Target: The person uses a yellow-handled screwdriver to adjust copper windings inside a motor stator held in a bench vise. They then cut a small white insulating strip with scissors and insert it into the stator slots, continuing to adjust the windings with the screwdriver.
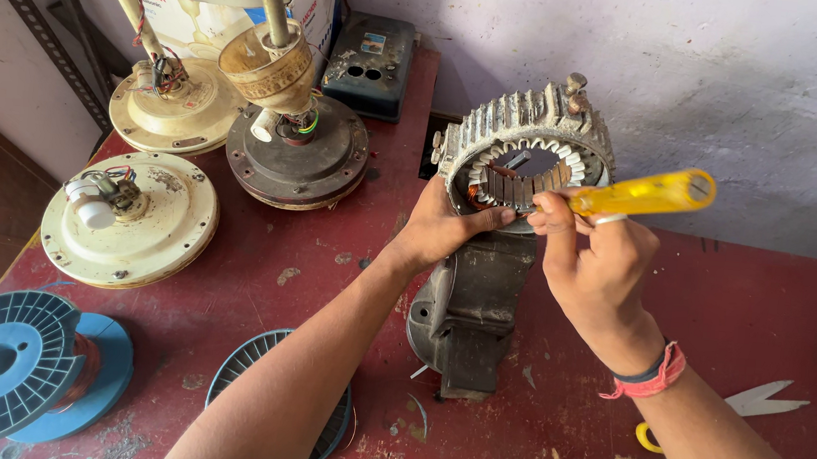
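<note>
- The red table (771, 304) lies under both hands, with ceiling-fan motors (130, 218) well off to the left hand's far side.
- A grey vise (471, 305) stands just below the left hand.
- The stator ring (528, 131) rests atop the vise, tilted toward the camera; the left hand (439, 227) grasps its near rim.
- The right hand (595, 267) is clenched on a yellow-handled screwdriver (647, 193), long axis pointing left into the ring's slots (tip hidden).

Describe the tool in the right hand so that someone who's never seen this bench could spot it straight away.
On the red workbench, look to the middle, where a grey ribbed motor stator sits on a dark metal stand. The right hand, with the left hand steadying the ring, holds a screwdriver at the stator. Its translucent yellow handle is the only bright yellow thing up there.
</note>
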